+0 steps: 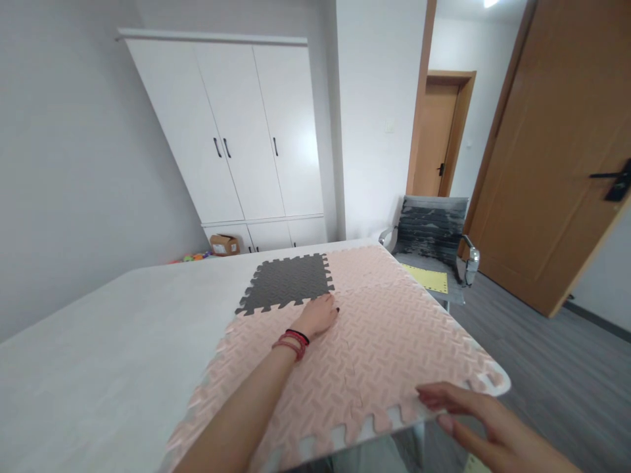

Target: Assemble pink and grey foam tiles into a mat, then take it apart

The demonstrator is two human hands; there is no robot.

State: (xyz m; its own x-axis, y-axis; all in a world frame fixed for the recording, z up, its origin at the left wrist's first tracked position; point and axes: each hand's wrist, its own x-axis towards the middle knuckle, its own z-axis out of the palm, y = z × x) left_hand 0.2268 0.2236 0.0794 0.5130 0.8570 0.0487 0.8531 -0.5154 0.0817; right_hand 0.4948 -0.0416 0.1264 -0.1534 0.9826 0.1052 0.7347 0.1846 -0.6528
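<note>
Pink foam mat tiles [394,328] lie joined on the white table, their toothed edges along the near side. A dark grey foam tile [288,281] lies at the far left of the pink ones. My left hand [319,314], with red and black bands at the wrist, rests on the mat where the grey tile meets the pink; its fingers are together and no held object shows. At the near right edge, my right hand [468,414] has its thumb and fingers apart, holding nothing, fingertips close to the pink border.
The white table [108,341] extends left. Beyond its right side stands a grey chair [428,230] with a yellow foam piece [426,278] on the seat. A cardboard box [225,245] sits by the white cabinet [246,131]. A wooden door [557,151] is at right.
</note>
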